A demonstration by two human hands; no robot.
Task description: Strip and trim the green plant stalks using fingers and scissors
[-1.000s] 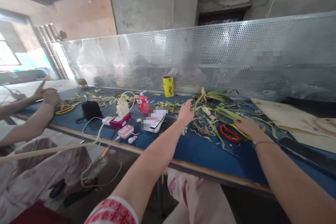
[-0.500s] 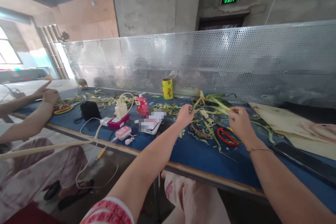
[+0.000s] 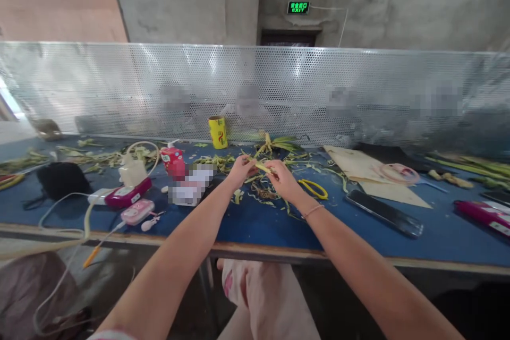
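Observation:
My left hand (image 3: 240, 171) and my right hand (image 3: 282, 179) are close together above the table. A pale green plant stem (image 3: 261, 166) runs between them, pinched by the fingers of both. Just behind lies a plant (image 3: 266, 142) with a pale, thick base and green leaves. Thin peelings and brownish root-like strands (image 3: 263, 191) are scattered beneath my hands. To the right of my right hand rests a tool with a yellow looped handle (image 3: 314, 189); its other end is hidden.
On the blue table (image 3: 255, 228) stand a yellow roll (image 3: 218, 133), a red pump bottle (image 3: 172, 160) and a purple power strip (image 3: 128, 193) with cables. A black phone (image 3: 384, 213) and beige sheets (image 3: 358, 167) lie right. A perforated metal panel (image 3: 255, 74) borders the back.
My view has turned right. My hands have come together, the right one moving in toward the left. The plant with the thick base, earlier beside my left fingers, now lies behind my hands.

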